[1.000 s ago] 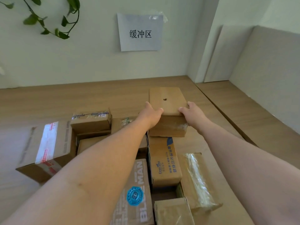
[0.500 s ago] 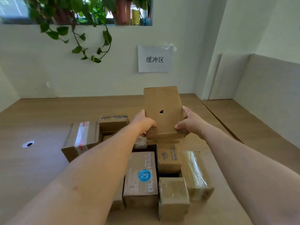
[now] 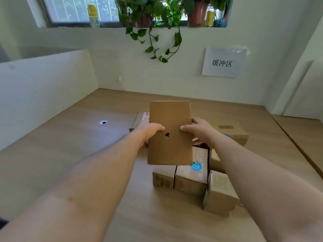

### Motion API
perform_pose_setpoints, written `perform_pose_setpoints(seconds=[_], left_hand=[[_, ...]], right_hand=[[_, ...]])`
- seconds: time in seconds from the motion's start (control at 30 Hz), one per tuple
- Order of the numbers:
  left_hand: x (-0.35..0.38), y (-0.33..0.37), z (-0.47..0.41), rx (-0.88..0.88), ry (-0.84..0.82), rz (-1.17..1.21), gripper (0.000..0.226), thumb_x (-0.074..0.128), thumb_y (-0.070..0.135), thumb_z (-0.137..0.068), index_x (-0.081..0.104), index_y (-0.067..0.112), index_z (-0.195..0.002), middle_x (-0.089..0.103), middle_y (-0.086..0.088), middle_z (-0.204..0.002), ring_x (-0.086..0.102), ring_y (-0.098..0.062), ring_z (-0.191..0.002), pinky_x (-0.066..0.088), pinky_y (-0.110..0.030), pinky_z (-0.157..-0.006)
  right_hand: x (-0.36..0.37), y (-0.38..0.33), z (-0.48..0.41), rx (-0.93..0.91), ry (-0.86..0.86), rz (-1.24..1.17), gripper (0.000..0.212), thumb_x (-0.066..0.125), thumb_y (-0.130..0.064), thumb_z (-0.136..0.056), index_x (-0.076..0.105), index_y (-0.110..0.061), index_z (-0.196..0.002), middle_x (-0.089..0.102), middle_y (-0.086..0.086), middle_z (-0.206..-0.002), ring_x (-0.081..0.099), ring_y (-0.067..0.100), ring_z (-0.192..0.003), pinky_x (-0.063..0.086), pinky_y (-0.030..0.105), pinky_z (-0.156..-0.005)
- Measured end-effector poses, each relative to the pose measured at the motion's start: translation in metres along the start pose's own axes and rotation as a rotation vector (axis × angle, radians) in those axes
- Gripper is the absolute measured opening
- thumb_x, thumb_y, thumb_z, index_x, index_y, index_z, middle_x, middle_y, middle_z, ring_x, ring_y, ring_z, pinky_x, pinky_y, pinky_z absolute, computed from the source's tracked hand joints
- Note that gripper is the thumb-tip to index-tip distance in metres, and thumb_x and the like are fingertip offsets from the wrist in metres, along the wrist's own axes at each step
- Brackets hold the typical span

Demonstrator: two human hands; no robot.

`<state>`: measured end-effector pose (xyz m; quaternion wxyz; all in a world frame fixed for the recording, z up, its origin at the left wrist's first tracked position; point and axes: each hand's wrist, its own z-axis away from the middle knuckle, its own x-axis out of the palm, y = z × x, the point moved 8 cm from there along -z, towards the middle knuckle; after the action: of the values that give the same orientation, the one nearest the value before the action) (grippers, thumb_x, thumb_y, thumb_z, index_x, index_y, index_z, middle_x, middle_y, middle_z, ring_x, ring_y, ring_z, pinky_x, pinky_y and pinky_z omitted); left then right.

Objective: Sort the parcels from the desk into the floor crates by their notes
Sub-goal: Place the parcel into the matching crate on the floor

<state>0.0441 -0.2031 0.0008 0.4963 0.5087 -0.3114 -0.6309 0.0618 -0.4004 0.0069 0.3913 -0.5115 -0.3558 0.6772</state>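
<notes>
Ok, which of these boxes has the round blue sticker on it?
The middle box in the near row on the desk, just under the held box. Its sticker peeks out at the held box's lower corner; the others show none.

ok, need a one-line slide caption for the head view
Left hand and right hand hold a brown parcel above the parcel pile on the desk.

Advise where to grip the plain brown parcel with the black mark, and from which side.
Grip the two long side edges near mid-height, one hand from each side. The parcel is held upright, broad face to the camera, likely too wide for one hand. The left hand and right hand hold it so, thumbs on the face.
</notes>
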Motion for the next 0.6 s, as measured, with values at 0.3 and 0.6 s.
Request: perform_pose_setpoints(seconds=[0.3,0.6], left_hand=[[-0.107,-0.061,0.036,-0.144,0.178,0.102,0.091,0.035,0.087,-0.076,0.035,0.024,-0.143,0.052,-0.013,-0.131,0.055,-0.036,-0.113,0.054,-0.056,-0.083],[-0.260,-0.151,0.104,-0.178,0.396,0.162,0.043,0.040,0.044,-0.097,0.040,0.019,-0.133,0.055,-0.012,-0.112,0.059,-0.028,-0.095,0.053,-0.043,-0.078]], right_hand=[[0.114,-0.050,0.017,-0.046,-0.187,0.086,0.071,0.052,-0.066,-0.086,0.042,-0.020,-0.140,0.056,0.005,-0.127,0.057,0.026,-0.111,0.050,0.044,-0.091],[0.274,-0.117,0.047,-0.130,-0.275,0.154,0.041,0.043,-0.045,-0.100,0.056,-0.011,-0.119,0.056,0.003,-0.090,0.059,0.021,-0.089,0.053,0.033,-0.070]])
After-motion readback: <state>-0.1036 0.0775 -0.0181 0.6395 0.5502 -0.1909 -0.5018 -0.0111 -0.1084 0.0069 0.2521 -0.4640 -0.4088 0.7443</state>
